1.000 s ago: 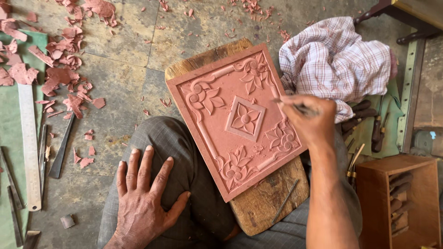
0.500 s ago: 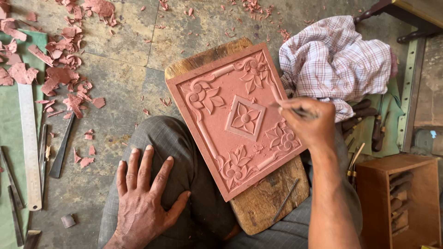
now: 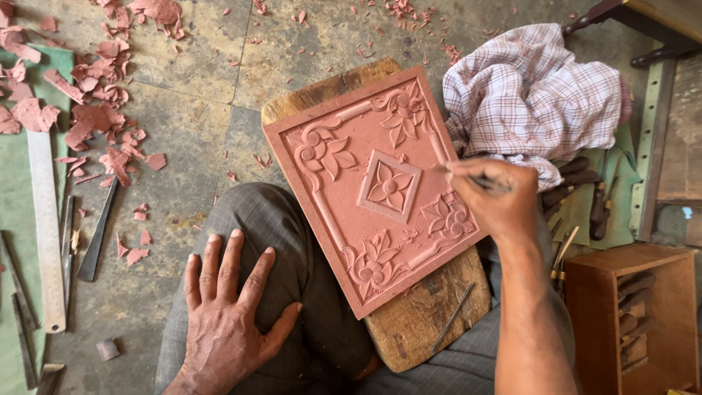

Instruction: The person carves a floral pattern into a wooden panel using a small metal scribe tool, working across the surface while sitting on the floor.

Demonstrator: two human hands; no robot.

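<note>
Right hand [image 3: 491,199] grip pinches carving tool [image 3: 484,182] on tile [image 3: 373,186].

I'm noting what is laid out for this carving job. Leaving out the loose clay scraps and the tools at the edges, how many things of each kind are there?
Carved clay tile: 1
Wooden board under it: 1
Checked cloth: 1
Metal ruler: 1
Wooden box: 1
Thin carving tool, held in the right hand: 1
Total: 6

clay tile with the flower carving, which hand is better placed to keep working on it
Right. The right hand already holds a thin tool at the clay tile; the left hand rests flat on the knee, off the tile.
</note>
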